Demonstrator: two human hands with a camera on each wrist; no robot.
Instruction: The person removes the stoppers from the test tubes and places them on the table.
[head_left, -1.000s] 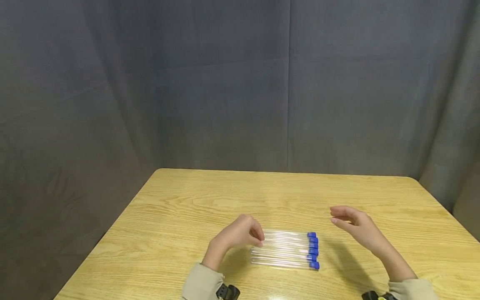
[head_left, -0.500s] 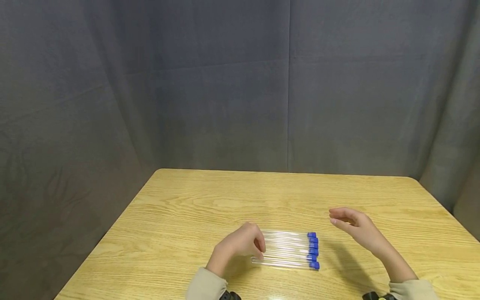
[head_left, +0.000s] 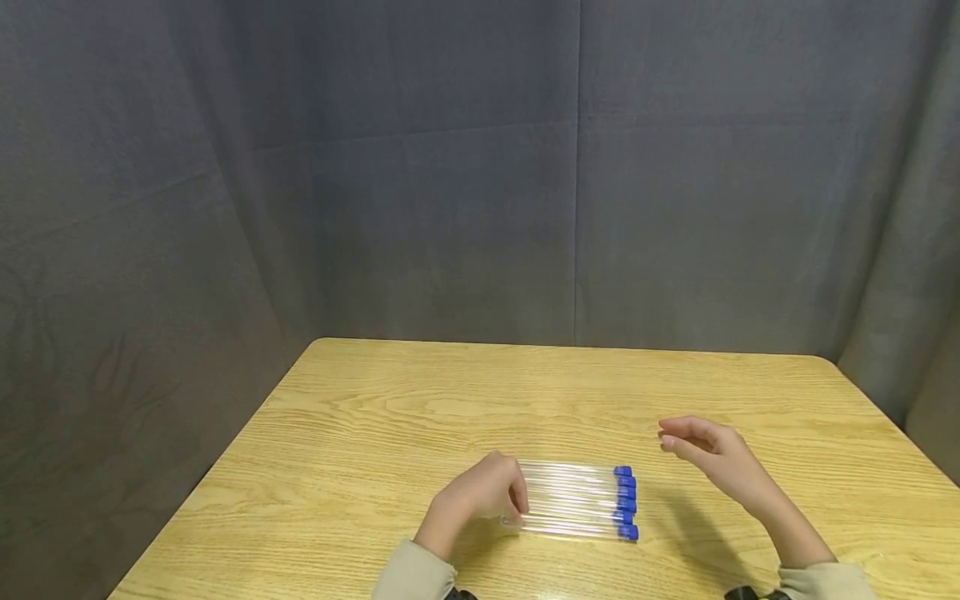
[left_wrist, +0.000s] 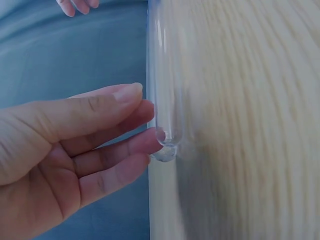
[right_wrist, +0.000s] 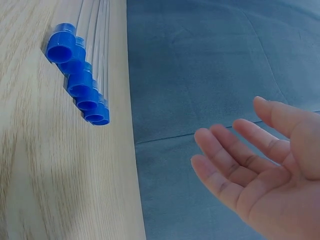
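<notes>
Several clear test tubes (head_left: 566,505) with blue caps (right_wrist: 79,82) lie side by side on the wooden table, caps to the right. At their rounded left ends is my left hand (head_left: 483,490), reaching down with bent fingers. The left wrist view has that hand (left_wrist: 75,145) with thumb and fingers apart; its lower fingertips are at the rounded end of the nearest tube (left_wrist: 169,115), seemingly touching it without a pinch. My right hand (head_left: 712,450) hovers right of the caps, fingers loosely bent, palm bare in the right wrist view.
The wooden table (head_left: 360,450) reaches back to a dark grey curtain (head_left: 450,208), which also hangs along the left and right sides. Dark bands sit at both wrists, below beige sleeves (head_left: 415,571).
My left hand has come down and nearer to me along the tubes' rounded ends, toward the nearest tube. The tubes and my right hand have hardly moved.
</notes>
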